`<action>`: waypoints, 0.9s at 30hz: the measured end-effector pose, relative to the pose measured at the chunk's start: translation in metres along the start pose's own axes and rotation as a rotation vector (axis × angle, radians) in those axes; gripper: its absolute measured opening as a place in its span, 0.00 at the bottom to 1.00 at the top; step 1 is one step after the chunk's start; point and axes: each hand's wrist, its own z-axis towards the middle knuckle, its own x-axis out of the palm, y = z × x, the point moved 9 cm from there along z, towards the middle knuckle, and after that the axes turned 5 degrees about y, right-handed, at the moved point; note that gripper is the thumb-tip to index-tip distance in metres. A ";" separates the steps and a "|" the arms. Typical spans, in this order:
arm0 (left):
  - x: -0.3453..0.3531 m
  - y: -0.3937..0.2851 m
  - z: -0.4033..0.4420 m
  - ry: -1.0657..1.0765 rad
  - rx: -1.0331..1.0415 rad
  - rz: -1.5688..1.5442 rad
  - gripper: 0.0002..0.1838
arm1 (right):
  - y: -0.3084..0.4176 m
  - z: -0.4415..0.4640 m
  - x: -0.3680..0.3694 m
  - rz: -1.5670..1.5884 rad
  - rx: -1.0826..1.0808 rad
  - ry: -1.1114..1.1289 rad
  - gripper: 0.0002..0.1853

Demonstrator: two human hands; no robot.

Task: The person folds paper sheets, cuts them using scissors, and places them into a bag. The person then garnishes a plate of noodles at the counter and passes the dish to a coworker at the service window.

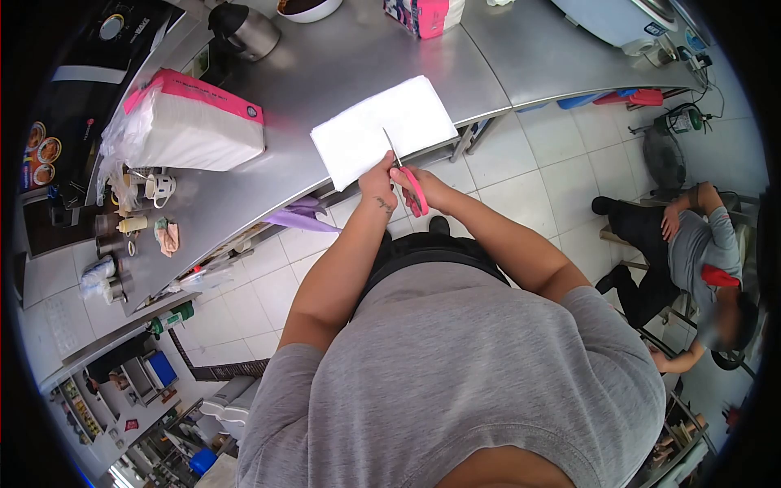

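Note:
A white stack of paper napkins (pixel 382 122) lies at the front edge of the steel counter, its near side reaching over the edge. My left hand (pixel 379 180) is closed on the near edge of the stack, thumb on top. Just to its right, my right hand (pixel 423 189) is closed around the pink handles of a pair of scissors (pixel 419 198). The scissor blades point away from me over the napkins, close to my left thumb. Whether the paper is between the blades I cannot tell.
On the steel counter (pixel 325 65) stand a large pink-and-white napkin pack (pixel 203 122), a metal jug (pixel 244 32), a white bowl (pixel 309 10) and a second pink pack (pixel 423 15). Cups (pixel 160 189) are at the left. A seated person (pixel 691 244) is at the right.

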 end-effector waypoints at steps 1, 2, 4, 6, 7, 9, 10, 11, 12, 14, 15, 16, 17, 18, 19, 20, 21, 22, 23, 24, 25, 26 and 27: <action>0.001 0.001 0.000 0.012 -0.013 0.001 0.09 | -0.001 0.000 0.000 0.020 0.002 -0.010 0.36; 0.003 0.001 0.000 0.024 -0.027 0.002 0.08 | -0.002 0.000 0.000 0.027 0.004 -0.020 0.35; 0.003 0.002 0.001 0.042 -0.049 0.007 0.07 | -0.003 -0.001 0.001 0.041 0.008 -0.040 0.35; 0.003 0.002 0.003 0.054 -0.065 0.015 0.07 | -0.003 -0.001 0.000 0.047 -0.004 -0.056 0.34; 0.003 0.002 0.004 0.064 -0.067 0.013 0.07 | -0.003 -0.001 0.000 0.049 -0.011 -0.064 0.33; 0.004 0.001 0.004 0.083 -0.071 0.009 0.08 | -0.004 -0.001 0.000 0.062 -0.013 -0.098 0.32; 0.004 0.000 0.003 0.070 -0.076 0.020 0.08 | -0.004 -0.002 0.000 0.069 -0.014 -0.115 0.32; 0.004 0.000 0.002 0.056 -0.081 0.031 0.08 | -0.004 -0.001 0.000 0.054 -0.016 -0.105 0.33; 0.003 -0.001 0.001 0.041 -0.085 0.041 0.08 | -0.003 0.000 0.000 0.038 -0.019 -0.094 0.35; -0.001 0.003 0.010 0.051 -0.094 0.051 0.08 | -0.003 0.003 0.000 0.011 -0.024 -0.084 0.36; -0.003 0.005 0.016 0.057 -0.100 0.057 0.08 | -0.004 0.005 0.000 0.001 -0.025 -0.087 0.36; -0.004 0.006 0.022 0.080 -0.107 0.066 0.08 | -0.003 0.007 0.000 -0.009 -0.026 -0.091 0.36; -0.005 0.006 0.027 0.104 -0.114 0.074 0.08 | -0.003 0.009 -0.001 -0.014 -0.036 -0.097 0.36; -0.003 0.004 0.025 0.127 -0.121 0.082 0.08 | -0.001 0.011 -0.001 -0.019 -0.046 -0.103 0.35; -0.004 0.004 0.022 0.109 -0.135 0.121 0.08 | 0.001 0.013 -0.002 -0.025 -0.054 -0.107 0.35; -0.004 0.005 0.019 0.091 -0.148 0.160 0.07 | 0.001 0.016 -0.003 -0.022 -0.040 -0.100 0.36; -0.005 0.004 0.015 0.073 -0.160 0.201 0.07 | 0.001 0.018 -0.004 -0.017 -0.026 -0.094 0.37; -0.005 0.003 0.014 0.054 -0.157 0.189 0.07 | 0.001 0.019 -0.005 -0.011 -0.013 -0.089 0.38; -0.005 0.002 0.013 0.037 -0.155 0.178 0.08 | 0.002 0.020 -0.005 -0.011 -0.017 -0.090 0.39; -0.006 0.002 0.013 0.020 -0.152 0.167 0.08 | 0.001 0.021 -0.006 -0.011 -0.021 -0.091 0.39; -0.005 0.003 0.013 0.040 -0.154 0.179 0.07 | 0.001 0.022 -0.006 -0.011 -0.025 -0.092 0.39; -0.004 0.004 0.012 0.059 -0.156 0.189 0.06 | 0.000 0.023 -0.006 0.002 -0.030 -0.101 0.39; -0.003 0.004 0.012 0.078 -0.157 0.198 0.06 | -0.001 0.023 -0.006 0.014 -0.035 -0.109 0.38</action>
